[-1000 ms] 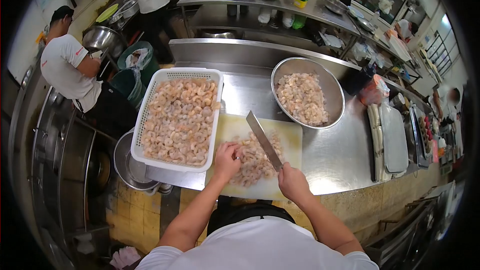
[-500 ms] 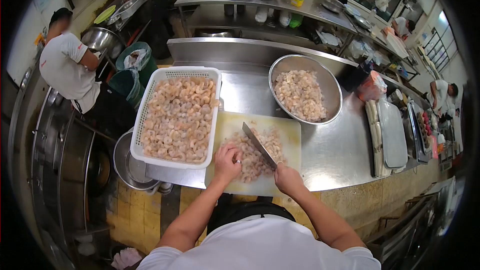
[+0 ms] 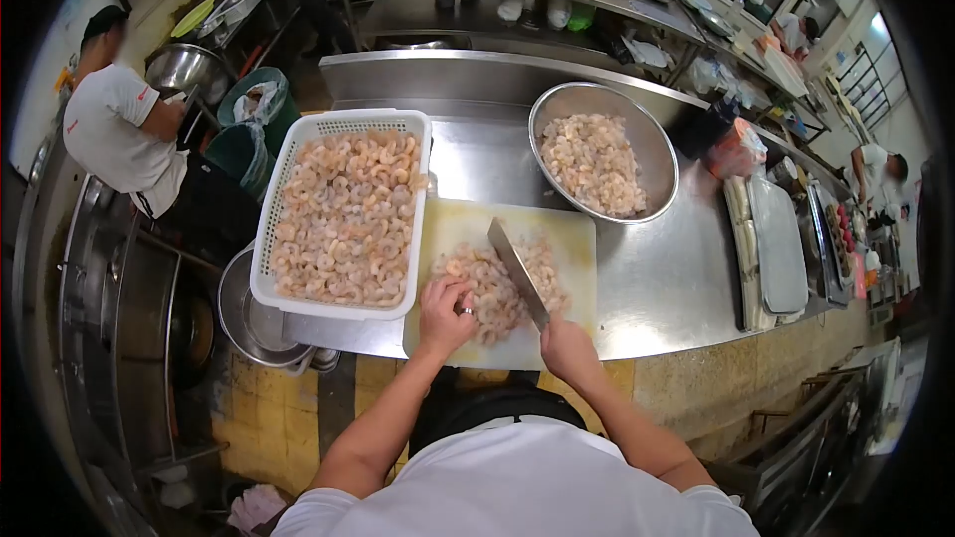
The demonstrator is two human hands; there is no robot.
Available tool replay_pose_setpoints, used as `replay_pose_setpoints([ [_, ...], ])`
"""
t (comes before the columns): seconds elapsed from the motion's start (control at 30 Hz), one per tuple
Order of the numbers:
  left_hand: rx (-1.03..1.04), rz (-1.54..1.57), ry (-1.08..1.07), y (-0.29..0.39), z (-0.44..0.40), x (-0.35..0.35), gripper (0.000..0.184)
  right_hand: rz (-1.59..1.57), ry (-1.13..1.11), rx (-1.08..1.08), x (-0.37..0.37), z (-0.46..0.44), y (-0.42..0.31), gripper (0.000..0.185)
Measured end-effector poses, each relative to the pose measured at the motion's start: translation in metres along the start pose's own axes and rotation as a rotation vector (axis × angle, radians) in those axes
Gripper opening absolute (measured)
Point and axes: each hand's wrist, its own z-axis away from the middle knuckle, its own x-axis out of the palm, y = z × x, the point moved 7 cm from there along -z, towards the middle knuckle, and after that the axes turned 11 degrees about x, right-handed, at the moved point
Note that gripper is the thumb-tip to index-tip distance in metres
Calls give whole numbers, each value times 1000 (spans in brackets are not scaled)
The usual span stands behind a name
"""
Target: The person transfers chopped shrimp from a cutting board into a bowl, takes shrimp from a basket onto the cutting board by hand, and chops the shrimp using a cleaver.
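Note:
My right hand [image 3: 567, 346] is wrapped round the handle of a knife [image 3: 517, 271], whose wide blade slants up and left over the shrimp pieces [image 3: 484, 283] on the cutting board [image 3: 580, 239]. At the left edge of the pile rests my left hand [image 3: 447, 313], fingers curled and a ring on one; what lies under its fingertips is hidden. Left of the board stands a white perforated basket [image 3: 425, 154] full of shrimp. A steel bowl [image 3: 659, 164] holding more shrimp pieces sits beyond the board to the right.
Trays [image 3: 778, 249] lie at the counter's right side, near a dark bottle and a plastic bag [image 3: 737, 151]. A steel pot [image 3: 261, 323] is below the basket. A co-worker [image 3: 129, 124] stands at the left; other people are farther back. Behind is another counter [image 3: 627, 2] with bowls.
The counter and everything on it sit slightly higher in view. The knife stays in my right hand over the shrimp, its blade slightly shifted. My left hand remains beside the pile.

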Motion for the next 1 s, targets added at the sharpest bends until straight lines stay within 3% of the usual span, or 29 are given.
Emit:
replay_pose_setpoints([
  [0.13,30,13,5,0,-5,-6,16,-61,30,11,-36,9,-25,23],
  [0.33,41,7,-27,4,2,-6,19,24,-1,10,10,-9,-15,20],
  [0.63,-31,30,-99,3,8,-7,27,-118,174,-68,-13,1,-35,23],
  [0.73,-31,36,-128,5,10,-2,29,-25,15,32,24,-16,-25,23],
  [1.0,-109,115,-197,-4,16,8,31,-72,58,-14,-9,-5,-41,23],
])
